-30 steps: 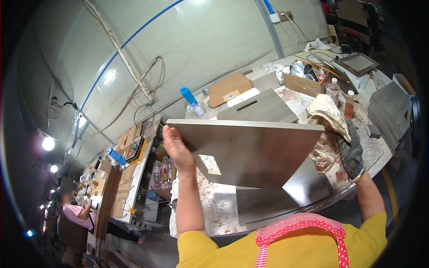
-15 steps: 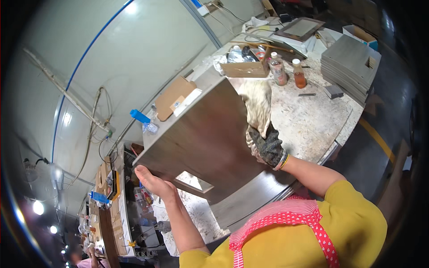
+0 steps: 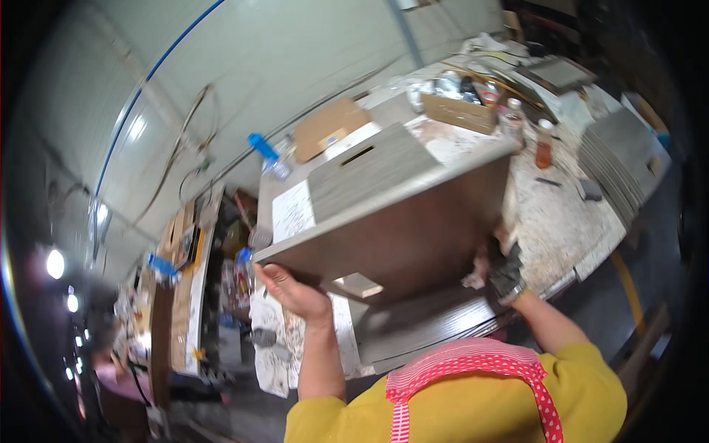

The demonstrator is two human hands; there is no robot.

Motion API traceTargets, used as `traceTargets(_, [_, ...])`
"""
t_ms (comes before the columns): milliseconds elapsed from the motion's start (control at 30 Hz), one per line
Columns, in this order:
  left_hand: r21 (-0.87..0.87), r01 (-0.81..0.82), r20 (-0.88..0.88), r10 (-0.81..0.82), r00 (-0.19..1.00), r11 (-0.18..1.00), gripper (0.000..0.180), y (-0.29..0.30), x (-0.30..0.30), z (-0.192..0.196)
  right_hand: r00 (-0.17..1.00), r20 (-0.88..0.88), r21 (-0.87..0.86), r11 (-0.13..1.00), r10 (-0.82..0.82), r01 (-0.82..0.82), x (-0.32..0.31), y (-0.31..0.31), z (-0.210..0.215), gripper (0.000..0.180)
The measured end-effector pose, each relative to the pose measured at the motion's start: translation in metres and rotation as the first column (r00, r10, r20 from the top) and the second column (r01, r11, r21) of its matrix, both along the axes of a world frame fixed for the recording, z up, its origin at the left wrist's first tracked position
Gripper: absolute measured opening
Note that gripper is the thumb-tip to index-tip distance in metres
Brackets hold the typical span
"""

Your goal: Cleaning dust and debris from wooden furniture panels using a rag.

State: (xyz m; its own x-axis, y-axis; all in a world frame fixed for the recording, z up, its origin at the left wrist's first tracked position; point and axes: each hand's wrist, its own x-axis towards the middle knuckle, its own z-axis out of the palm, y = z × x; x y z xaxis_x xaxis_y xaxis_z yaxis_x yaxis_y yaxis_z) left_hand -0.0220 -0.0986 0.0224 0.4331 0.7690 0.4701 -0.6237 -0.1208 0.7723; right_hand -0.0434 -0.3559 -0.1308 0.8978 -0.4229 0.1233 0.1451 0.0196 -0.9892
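1. Head view: large grey panel (image 3: 402, 221) held up, tilted, above the workbench (image 3: 561, 221).
2. Left hand (image 3: 292, 289), bare, clamped on the panel's lower left corner; right hand (image 3: 506, 269), gloved, closed on its right edge.
3. Judgement: keep both grips firm and level, and clear the bottles (image 3: 543, 144) behind the panel's right corner.
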Motion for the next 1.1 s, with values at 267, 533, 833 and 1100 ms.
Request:
traceTargets(267, [0.268,0.275,0.154,-0.322,0.934,0.923,0.035,0.016,-0.024,-0.004,0.975,0.213,0.39,0.92,-0.058,-0.031,-0.013,-0.028,-0.011,0.021])
traceTargets(533, [0.325,0.28,0.17,-0.347,0.922,0.903,0.041,0.024,-0.03,-0.013,0.963,0.251,-0.522,0.825,-0.094,0.216,-0.034,-0.022,-0.037,0.015])
traceTargets(833, [0.19,0.408,0.134,-0.435,0.89,0.893,0.036,0.03,-0.014,-0.009,0.908,-0.079,0.592,0.752,0.41,-0.288,-0.015,-0.008,0.052,0.019])
traceTargets(1100, [0.85,-0.071,0.17,-0.143,0.975,0.523,0.063,0.023,-0.034,0.095,0.739,0.584,-0.65,0.739,0.336,0.177,0.008,0.024,0.155,0.045])
